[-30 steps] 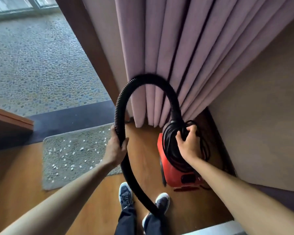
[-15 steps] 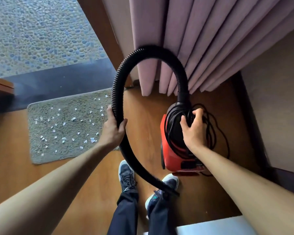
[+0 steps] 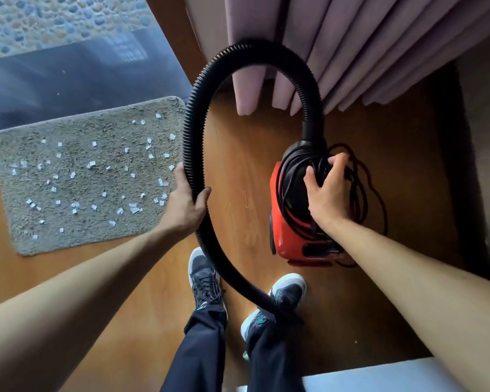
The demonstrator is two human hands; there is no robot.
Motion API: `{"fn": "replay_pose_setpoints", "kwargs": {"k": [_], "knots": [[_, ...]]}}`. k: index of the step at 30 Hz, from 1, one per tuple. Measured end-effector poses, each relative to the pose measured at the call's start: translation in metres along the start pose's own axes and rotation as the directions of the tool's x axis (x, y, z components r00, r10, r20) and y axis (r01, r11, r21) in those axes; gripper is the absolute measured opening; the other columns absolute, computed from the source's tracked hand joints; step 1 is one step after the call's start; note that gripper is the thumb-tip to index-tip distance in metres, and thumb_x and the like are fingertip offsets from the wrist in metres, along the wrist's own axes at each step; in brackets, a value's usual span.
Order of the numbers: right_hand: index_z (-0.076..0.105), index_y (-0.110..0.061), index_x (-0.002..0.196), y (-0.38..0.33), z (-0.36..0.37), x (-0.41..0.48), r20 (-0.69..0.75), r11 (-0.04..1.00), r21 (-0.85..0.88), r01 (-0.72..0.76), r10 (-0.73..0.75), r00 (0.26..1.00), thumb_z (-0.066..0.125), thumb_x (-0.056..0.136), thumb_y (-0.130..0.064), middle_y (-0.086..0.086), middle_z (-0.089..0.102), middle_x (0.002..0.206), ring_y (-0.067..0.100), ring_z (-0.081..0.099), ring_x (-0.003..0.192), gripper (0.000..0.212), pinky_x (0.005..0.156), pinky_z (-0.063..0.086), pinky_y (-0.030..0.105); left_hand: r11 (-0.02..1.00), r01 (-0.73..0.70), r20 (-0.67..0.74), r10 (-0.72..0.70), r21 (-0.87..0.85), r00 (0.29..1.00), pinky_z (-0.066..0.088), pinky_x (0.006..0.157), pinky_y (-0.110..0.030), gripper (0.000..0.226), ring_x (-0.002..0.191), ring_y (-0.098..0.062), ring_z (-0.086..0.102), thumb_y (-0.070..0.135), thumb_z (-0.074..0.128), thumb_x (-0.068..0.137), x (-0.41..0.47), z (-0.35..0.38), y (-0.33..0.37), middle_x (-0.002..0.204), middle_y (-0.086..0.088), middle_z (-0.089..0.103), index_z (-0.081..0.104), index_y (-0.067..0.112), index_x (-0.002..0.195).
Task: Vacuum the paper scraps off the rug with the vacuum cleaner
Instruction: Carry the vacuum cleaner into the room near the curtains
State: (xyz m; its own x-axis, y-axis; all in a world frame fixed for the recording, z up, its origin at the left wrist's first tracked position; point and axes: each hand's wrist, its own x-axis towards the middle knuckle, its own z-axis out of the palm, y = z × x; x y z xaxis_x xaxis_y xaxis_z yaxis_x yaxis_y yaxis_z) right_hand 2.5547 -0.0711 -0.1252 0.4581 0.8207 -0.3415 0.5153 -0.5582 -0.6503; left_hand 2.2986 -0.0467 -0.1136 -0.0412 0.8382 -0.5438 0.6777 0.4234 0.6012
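A small red vacuum cleaner (image 3: 286, 236) stands on the wooden floor at the right, with a black power cord (image 3: 362, 193) coiled over its top. My right hand (image 3: 327, 193) grips the black top of the vacuum through the cord. A ribbed black hose (image 3: 193, 120) arcs up from the vacuum and loops down past my feet. My left hand (image 3: 186, 202) holds the hose on its left side. The grey rug (image 3: 40, 230) lies at the left, strewn with several white paper scraps (image 3: 91, 164). The hose's nozzle end is hidden behind my legs.
Pink curtains (image 3: 351, 46) hang just behind the vacuum. A dark threshold and glass door (image 3: 68, 77) lie beyond the rug. A wall (image 3: 487, 151) closes the right side. My shoes (image 3: 204, 278) stand on the floor between rug and vacuum. A white surface (image 3: 379, 377) shows at the bottom right.
The view has tilted down and closed in on the floor. Both hands keep their holds on the hose and the vacuum top; the rug now shows in full at the left.
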Motion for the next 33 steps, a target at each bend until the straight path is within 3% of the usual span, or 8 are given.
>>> {"fn": "replay_pose_setpoints", "kwargs": {"k": [5,8,12,16,24,33], "knots": [[0.035,-0.016,0.112,0.016,0.015,0.009,0.035,1.000,-0.023,-0.014,0.015,0.999,0.053,0.098,-0.033,-0.004,0.048,0.077,0.018,0.052,0.065,0.029,0.056,0.036,0.030,0.998,0.056,0.077,-0.052,-0.041,0.996,0.042,0.095,-0.029,0.062,0.104,-0.023,0.059,0.021,0.055,0.099,0.025,0.009,-0.025,0.116,-0.003,0.058,0.016,0.019,0.147],[0.036,-0.015,0.113,0.024,0.023,0.015,0.025,0.999,-0.033,-0.024,0.025,0.999,0.052,0.098,-0.035,0.004,0.055,0.086,0.020,0.056,0.069,0.030,0.053,0.039,0.028,0.997,0.055,0.113,-0.049,-0.054,0.992,0.044,0.098,-0.033,0.060,0.105,-0.023,0.057,0.017,0.054,0.099,0.039,0.010,-0.029,0.117,-0.005,0.056,0.018,0.017,0.147],[0.034,-0.019,0.113,0.033,0.035,0.021,0.010,0.999,-0.018,-0.043,0.043,0.999,0.052,0.097,-0.039,0.008,0.059,0.090,0.029,0.064,0.070,0.031,0.056,0.056,0.045,0.997,0.074,0.092,-0.072,-0.018,0.993,0.042,0.103,-0.034,0.063,0.113,-0.025,0.057,0.018,0.054,0.100,0.054,0.017,-0.032,0.126,-0.008,0.058,0.015,0.020,0.150],[0.031,-0.027,0.110,0.044,0.044,0.031,0.006,0.998,0.002,-0.058,0.058,0.998,0.052,0.095,-0.044,0.009,0.060,0.093,0.033,0.065,0.065,0.031,0.052,0.057,0.051,0.994,0.108,0.056,-0.106,-0.029,0.993,0.041,0.108,-0.037,0.063,0.116,-0.027,0.058,0.018,0.054,0.099,0.067,0.030,-0.037,0.131,-0.011,0.059,0.017,0.022,0.149],[0.031,-0.029,0.108,0.055,0.057,0.039,-0.006,0.999,0.008,-0.054,0.054,0.999,0.047,0.089,-0.056,0.012,0.060,0.086,0.036,0.062,0.061,0.037,0.050,0.055,0.052,0.984,0.175,0.009,-0.174,-0.047,0.985,0.041,0.109,-0.042,0.066,0.120,-0.030,0.057,0.021,0.053,0.099,0.088,0.052,-0.042,0.134,-0.010,0.059,0.013,0.028,0.151],[0.030,-0.023,0.105,0.055,0.063,0.043,-0.005,0.999,-0.046,0.005,-0.005,1.000,0.046,0.098,-0.044,0.015,0.057,0.074,0.034,0.059,0.053,0.028,0.045,0.052,0.049,0.958,0.279,-0.023,-0.281,-0.063,0.959,0.039,0.105,-0.037,0.061,0.119,-0.028,0.057,0.019,0.056,0.098,0.107,0.063,-0.041,0.131,-0.007,0.061,0.021,0.031,0.147]]}}
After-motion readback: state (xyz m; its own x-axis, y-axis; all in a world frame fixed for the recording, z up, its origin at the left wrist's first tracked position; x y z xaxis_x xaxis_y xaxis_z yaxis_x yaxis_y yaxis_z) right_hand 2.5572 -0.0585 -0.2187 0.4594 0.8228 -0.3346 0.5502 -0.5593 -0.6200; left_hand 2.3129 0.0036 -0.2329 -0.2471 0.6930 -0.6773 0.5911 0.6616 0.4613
